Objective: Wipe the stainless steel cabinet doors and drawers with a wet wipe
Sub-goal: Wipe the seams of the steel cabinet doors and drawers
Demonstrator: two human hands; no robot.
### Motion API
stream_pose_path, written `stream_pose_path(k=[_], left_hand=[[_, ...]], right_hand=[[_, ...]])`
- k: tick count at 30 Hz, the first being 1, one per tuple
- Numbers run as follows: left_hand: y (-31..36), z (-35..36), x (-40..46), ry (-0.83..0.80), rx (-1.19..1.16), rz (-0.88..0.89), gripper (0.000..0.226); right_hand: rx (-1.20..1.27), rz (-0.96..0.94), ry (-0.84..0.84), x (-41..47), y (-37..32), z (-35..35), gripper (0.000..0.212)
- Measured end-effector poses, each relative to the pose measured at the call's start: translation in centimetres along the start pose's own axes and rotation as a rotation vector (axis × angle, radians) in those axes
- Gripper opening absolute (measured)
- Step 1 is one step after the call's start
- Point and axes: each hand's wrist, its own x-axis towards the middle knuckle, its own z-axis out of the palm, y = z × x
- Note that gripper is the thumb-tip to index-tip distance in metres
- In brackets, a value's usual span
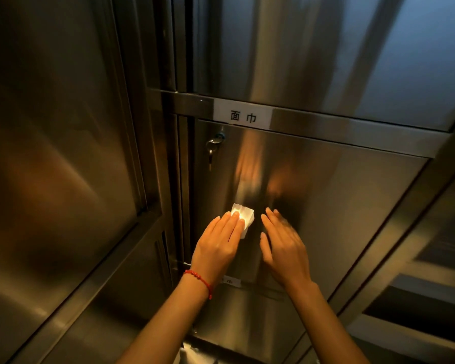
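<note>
— Steel was all around you in the head view: the cabinet door (326,195) you faced was brushed stainless, with a crossbar (352,127) above it carrying a white label (243,116) printed with two characters. What were your hands doing?

— Your left hand (218,245) lay flat on that door, fingers straight, pressing the white wet wipe (243,216) against the metal. The wipe was crumpled under your fingertips, and part of it stuck out past them, up and to the right. A red string bracelet (199,281) sat on that wrist.

— And the other one?

— Your right hand (284,248) was just beside the left, grasping nothing, its fingers straight and close together, angled toward the door. Whether they touched the steel I could not tell. The two hands were apart, with the wipe nearer the left.

— Where on the door was the wipe?

— Low on the panel, left of its middle, well below the lock (219,137) near the door's upper left corner, where a key (210,156) hung from a ring. Warm blurred reflections of your hands showed in the metal above them. A taller door (50,153) stood to your left, and another panel (326,48) sat above the crossbar.
</note>
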Motion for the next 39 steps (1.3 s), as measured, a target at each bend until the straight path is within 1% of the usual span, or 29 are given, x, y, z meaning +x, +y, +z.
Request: stream_pose_path(k=[5,9,20,31,39], left_hand=[[2.6,-0.2,1.8,0.015,-0.042,0.029,0.057],[4.5,0.1,3.0,0.030,-0.069,0.065,0.058],[8.5,0.9,6.1,0.043,-0.174,0.185,0.061],[13.2,2.4,8.3,0.069,-0.323,0.364,0.062],[18.4,2.6,9.8,0.137,-0.483,0.503,0.054]], right_hand=[[-0.028,0.034,0.042,-0.8,1.7,-2.9,0.040],[-0.049,0.085,0.059,-1.3,3.0,-4.8,0.045],[-0.196,0.197,0.078,-3.0,5.6,-8.6,0.046],[-0.359,0.352,0.082,-5.9,8.3,-12.6,0.045],[-0.488,0.474,0.139,-8.7,9.8,-16.6,0.043]])
